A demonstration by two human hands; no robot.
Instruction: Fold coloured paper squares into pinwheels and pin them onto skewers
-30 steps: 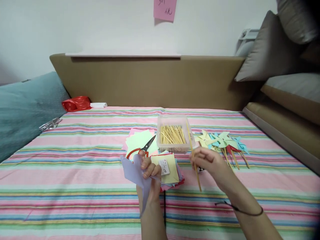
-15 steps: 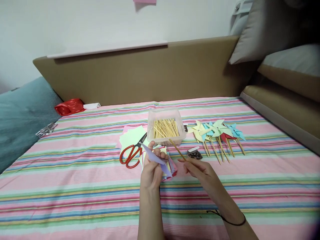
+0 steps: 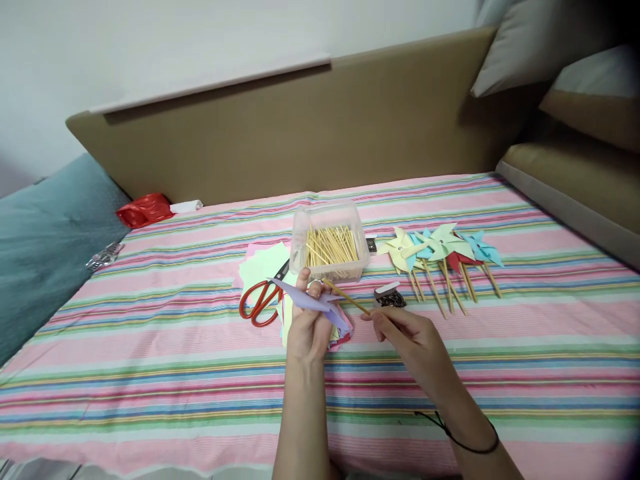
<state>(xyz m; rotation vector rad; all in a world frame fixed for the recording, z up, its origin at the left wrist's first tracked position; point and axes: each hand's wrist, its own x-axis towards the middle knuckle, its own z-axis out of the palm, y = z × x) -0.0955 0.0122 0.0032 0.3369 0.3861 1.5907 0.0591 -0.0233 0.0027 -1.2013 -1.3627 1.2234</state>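
Paper (image 3: pixel 306 301), lilac and folded, is pinched in the left hand (image 3: pixel 309 339), near the box (image 3: pixel 333 215). Right hand (image 3: pixel 410 333) pinches a stick (image 3: pixel 349 298), tip close to the left fingers; contact cannot be told. Scissors (image 3: pixel 283 271) lie left, pinwheels (image 3: pixel 444 245) right.

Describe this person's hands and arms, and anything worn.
The left hand is ungloved, its wrist bare. The right hand is ungloved too, with a thin black cord around the lower arm, its loose ends sticking out. No sleeves are in view.
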